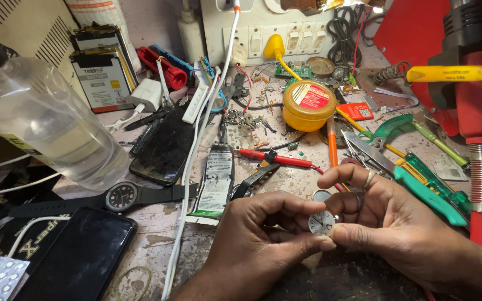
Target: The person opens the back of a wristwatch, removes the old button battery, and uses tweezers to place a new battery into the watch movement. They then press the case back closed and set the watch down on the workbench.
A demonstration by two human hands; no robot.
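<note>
While your hands meet low at the middle of the cluttered surface, a clear bottle lies tilted at your far left, with a dark phone flat below it. Just right of the bottle, a black wristwatch lies stretched out, and beyond it a second phone rests face down under a white cable. A squeezed tube lies beside that cable. Your left hand has its grip pinched on the small watch dial, thumb and fingers curled around its left edge. Your right hand, a ring on one finger, clenches the dial's right edge, so both hands hold it just above the surface, face up. Behind them sits a yellow tin with a red probe in front. Green-handled tools lie at your right.
</note>
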